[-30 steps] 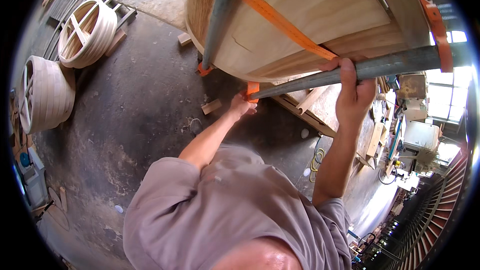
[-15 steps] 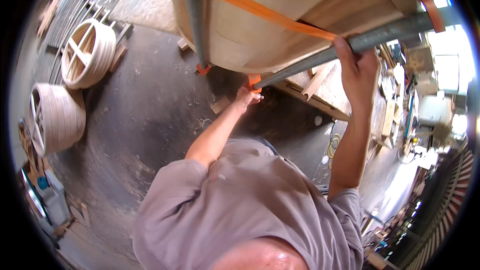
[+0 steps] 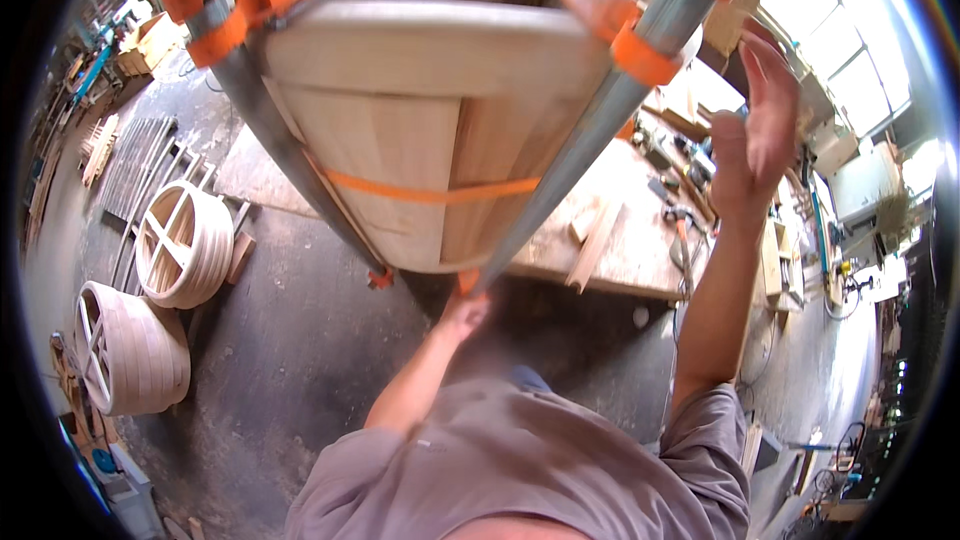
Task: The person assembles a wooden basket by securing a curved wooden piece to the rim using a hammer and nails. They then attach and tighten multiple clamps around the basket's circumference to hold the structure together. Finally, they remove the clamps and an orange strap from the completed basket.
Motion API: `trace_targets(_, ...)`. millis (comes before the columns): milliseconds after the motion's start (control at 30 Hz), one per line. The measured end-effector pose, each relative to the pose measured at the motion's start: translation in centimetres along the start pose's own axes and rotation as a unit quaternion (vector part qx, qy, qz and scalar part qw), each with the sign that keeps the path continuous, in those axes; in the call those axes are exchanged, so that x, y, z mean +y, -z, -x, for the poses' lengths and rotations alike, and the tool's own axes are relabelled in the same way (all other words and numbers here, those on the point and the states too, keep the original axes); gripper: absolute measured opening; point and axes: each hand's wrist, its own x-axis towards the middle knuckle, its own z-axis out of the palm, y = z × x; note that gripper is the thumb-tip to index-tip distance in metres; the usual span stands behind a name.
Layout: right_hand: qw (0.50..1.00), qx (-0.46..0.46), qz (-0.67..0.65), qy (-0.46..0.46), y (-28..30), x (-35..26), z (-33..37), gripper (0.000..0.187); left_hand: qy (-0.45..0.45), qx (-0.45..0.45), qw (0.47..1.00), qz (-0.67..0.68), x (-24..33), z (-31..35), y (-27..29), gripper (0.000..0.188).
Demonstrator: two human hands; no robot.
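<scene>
A rounded wooden workpiece stands in front of me with an orange strap round it. Long grey pipe clamps run along its two sides, the right pipe clamp nearest my hands. My left hand, slightly blurred, is closed round the orange lower jaw of that clamp. Up at the right, my right hand is raised with its fingers stretched out, holding nothing. It is apart from the clamp's orange upper head. Another orange clamp head sits at the upper left.
A worktable behind the workpiece carries wood pieces and tools, among them a hammer. Stacked wooden rings with cross spokes stand on the floor at left, beside metal bars. Bright windows are at upper right.
My right hand has let go of the pipe and moved up, opening. The view has tilted upward, bringing the upper clamp heads into sight. My left hand stays at the lower jaw.
</scene>
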Motion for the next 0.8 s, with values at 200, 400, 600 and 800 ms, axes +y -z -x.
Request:
trace_targets(200, 0.947, -0.322, 0.009, 0.005, -2.3, 4.4, -5.2, 0.09, 0.018, 0.042, 0.999, -0.012, 1.0, 1.4, -0.8, 0.046)
trace_targets(400, 0.946, -0.301, 0.042, 0.114, -3.2, 4.6, -6.7, 0.071, 0.004, 0.054, 0.999, 0.007, 0.7, -0.4, 0.3, 0.045)
trace_targets(600, 0.936, -0.307, 0.067, 0.157, -3.3, 2.2, -5.1, 0.058, 0.001, 0.064, 0.998, -0.006, -0.1, 2.1, 0.7, 0.059)
trace_targets(800, 0.943, -0.213, 0.149, 0.209, 1.0, -1.4, -4.1, 0.047, -0.025, 0.044, 0.997, -0.057, -1.4, 3.2, 0.0, 0.047)
